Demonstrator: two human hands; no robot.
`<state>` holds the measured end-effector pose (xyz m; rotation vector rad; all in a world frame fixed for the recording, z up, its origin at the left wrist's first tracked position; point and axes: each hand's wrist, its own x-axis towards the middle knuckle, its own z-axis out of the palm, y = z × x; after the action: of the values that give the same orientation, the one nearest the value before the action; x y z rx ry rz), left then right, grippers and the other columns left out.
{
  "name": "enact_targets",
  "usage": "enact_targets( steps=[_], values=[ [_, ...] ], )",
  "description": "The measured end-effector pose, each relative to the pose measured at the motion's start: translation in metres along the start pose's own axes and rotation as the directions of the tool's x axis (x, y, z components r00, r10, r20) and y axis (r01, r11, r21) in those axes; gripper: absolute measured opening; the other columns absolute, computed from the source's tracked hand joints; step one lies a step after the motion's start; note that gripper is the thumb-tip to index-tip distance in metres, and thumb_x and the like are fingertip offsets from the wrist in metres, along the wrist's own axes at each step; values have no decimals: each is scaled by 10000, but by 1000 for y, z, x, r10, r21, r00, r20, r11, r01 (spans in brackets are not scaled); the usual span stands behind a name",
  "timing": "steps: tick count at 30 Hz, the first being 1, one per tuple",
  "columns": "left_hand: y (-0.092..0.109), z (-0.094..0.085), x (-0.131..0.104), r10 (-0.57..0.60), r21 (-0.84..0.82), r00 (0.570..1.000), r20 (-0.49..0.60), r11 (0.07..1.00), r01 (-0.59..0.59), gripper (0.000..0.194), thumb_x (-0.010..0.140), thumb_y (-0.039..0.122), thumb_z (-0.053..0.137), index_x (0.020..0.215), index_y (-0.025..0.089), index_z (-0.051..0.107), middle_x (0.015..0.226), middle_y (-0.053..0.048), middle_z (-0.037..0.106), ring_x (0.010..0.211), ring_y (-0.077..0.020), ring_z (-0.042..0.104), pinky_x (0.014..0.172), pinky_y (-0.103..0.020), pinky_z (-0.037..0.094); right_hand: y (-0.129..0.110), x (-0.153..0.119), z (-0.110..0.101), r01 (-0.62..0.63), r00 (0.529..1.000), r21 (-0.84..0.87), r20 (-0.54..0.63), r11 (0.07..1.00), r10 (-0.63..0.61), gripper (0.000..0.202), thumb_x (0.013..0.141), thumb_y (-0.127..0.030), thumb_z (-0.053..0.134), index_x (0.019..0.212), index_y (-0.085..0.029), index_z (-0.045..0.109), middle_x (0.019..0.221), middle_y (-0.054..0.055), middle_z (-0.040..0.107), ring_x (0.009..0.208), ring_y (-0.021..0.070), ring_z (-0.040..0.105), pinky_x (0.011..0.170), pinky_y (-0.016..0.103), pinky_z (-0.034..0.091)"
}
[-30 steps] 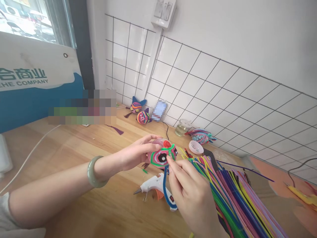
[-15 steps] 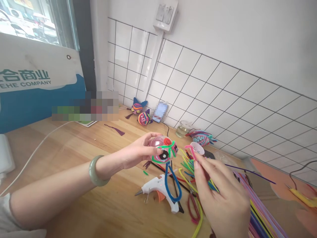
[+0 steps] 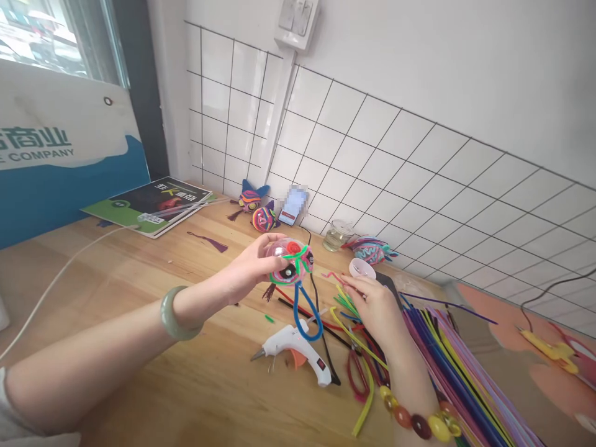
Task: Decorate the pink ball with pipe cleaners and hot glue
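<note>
My left hand (image 3: 258,264) is closed around a round clear ball ornament (image 3: 295,264) decorated with green and pink pipe cleaner, dark eyes and a red coil. A blue pipe-cleaner loop (image 3: 310,316) hangs beneath it. To the right, my right hand (image 3: 372,301) pinches a short bent pink pipe cleaner (image 3: 336,277), whose tip points toward the ornament without touching it. Below the ornament a white glue gun (image 3: 295,347) lies on its side. Red-handled scissors (image 3: 357,375) lie partly under a yellow pipe cleaner (image 3: 365,403).
Bundled pipe cleaners (image 3: 459,360) lie at the right. Along the wall stand finished ornaments (image 3: 264,217), a phone (image 3: 293,208), a glass jar (image 3: 338,236) and a blue-and-pink ornament (image 3: 372,251). A small white cup (image 3: 362,269) sits behind my right hand. A booklet (image 3: 121,208) and a tassel (image 3: 212,242) lie left.
My right hand has moved farther back over the table with the pink pipe cleaner, bringing its bead bracelet into view. The camera view has shifted slightly; my left hand still holds the ornament.
</note>
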<state>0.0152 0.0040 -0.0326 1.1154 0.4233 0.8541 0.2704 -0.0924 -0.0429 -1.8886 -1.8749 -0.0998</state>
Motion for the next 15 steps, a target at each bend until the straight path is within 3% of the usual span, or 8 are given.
enact_targets(
  steps=[5, 8, 10, 12, 15],
  values=[
    [7, -3, 3, 77, 34, 994, -76, 997, -75, 508, 693, 291, 727, 1125, 193, 477, 1187, -103, 585, 1082, -272, 569, 785, -352, 498, -2, 3, 16, -129, 980, -45, 146, 991, 134, 313, 831, -169, 460, 1027, -185, 704, 1017, 111, 682, 904, 237, 632, 791, 339, 441],
    [12, -6, 5, 128, 44, 982, -138, 991, -124, 486, 726, 309, 709, 1140, 187, 486, 1188, -107, 591, 1064, -268, 587, 806, -371, 506, -13, -4, 19, -188, 931, -23, 316, 982, 185, 241, 836, -259, 497, 807, -169, 719, 809, 77, 680, 680, 184, 614, 603, 273, 407],
    [15, -7, 5, 140, 32, 978, -155, 990, -137, 486, 734, 317, 710, 1149, 189, 491, 1185, -104, 598, 1035, -254, 605, 795, -356, 516, -23, -11, 22, -196, 853, 37, 500, 980, 152, 273, 786, -358, 590, 596, -179, 670, 563, 2, 600, 501, 129, 524, 469, 233, 321],
    [19, -8, 5, 136, 1, 980, -142, 991, -137, 484, 745, 323, 707, 1162, 196, 496, 1191, -104, 600, 1012, -238, 616, 786, -338, 526, -32, -17, 28, -210, 752, 101, 653, 972, 95, 296, 677, -383, 696, 482, -181, 600, 440, -51, 498, 405, 88, 421, 396, 214, 230],
    [22, -8, 4, 115, -53, 988, -105, 991, -121, 476, 768, 341, 688, 1185, 200, 506, 1206, -117, 596, 986, -231, 625, 775, -336, 539, -41, -21, 38, -247, 654, 166, 756, 955, 38, 279, 583, -298, 747, 448, -185, 529, 403, -83, 422, 386, 68, 357, 368, 195, 175]
  ],
)
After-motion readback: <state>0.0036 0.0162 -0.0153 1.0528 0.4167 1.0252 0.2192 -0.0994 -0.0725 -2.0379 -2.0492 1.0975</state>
